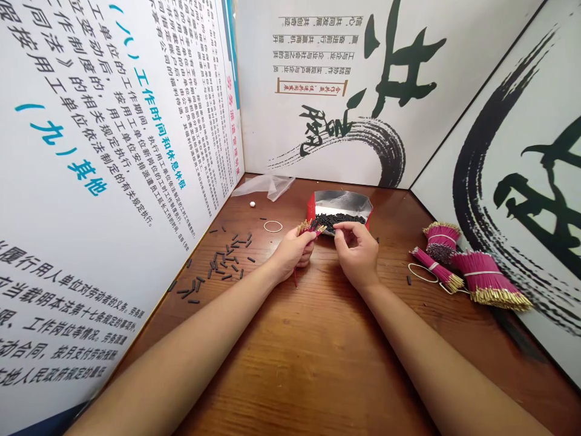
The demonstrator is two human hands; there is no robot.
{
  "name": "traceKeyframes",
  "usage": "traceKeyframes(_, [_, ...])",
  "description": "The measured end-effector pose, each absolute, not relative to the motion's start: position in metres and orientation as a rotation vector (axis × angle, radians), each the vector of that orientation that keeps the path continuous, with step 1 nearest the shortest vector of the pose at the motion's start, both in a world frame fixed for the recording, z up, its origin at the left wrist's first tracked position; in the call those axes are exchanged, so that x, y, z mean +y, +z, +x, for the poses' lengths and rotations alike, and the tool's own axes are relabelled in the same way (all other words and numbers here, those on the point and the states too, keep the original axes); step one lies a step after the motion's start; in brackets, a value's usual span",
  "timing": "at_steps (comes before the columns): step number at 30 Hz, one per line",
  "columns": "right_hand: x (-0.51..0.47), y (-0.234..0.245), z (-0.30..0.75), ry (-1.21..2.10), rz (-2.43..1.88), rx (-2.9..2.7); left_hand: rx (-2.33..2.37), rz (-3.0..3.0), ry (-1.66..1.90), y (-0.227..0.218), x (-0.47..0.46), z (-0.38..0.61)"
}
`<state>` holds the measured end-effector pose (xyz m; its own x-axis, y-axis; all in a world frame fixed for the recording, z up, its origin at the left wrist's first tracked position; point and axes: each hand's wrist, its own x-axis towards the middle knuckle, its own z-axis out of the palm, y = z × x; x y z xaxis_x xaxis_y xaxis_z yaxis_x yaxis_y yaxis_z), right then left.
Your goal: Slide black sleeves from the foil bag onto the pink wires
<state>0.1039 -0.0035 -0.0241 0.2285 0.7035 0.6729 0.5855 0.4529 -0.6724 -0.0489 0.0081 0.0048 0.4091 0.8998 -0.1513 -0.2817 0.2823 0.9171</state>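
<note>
My left hand is closed round a small bunch of magenta wires with gold-coloured terminals. The terminal ends stick up past the thumb, and one wire end hangs below the fist. To its right, my right hand has thumb and index finger brought together in a pinch. What sits between those fingertips, if anything, is too small to make out. Just beyond both hands stands an open red box with a silvery inside, holding a heap of short black sleeves. The right fingertips are at the box's near edge.
Loose black sleeves lie scattered on the wooden table at left. Tied bundles of magenta wires rest at right beside pale rubber bands. A clear plastic bag lies behind. Printed panels enclose the table.
</note>
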Motion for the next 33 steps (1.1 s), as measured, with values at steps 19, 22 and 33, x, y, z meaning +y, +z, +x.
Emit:
traceKeyframes(19, [-0.0024, -0.025, 0.1045, 0.129, -1.221, -1.418, 0.782, 0.995, 0.949, 0.0016, 0.0067, -0.0466])
traceKeyframes(22, [-0.0026, -0.0252, 0.1048, 0.14, -1.217, -1.423, 0.781, 1.002, 0.948, 0.001, 0.0065, -0.0463])
traceKeyframes(33, [-0.0047, -0.0216, 0.1029, 0.185, -1.206, -1.457, 0.788, 1.037, 0.948, -0.0017, 0.006, -0.0466])
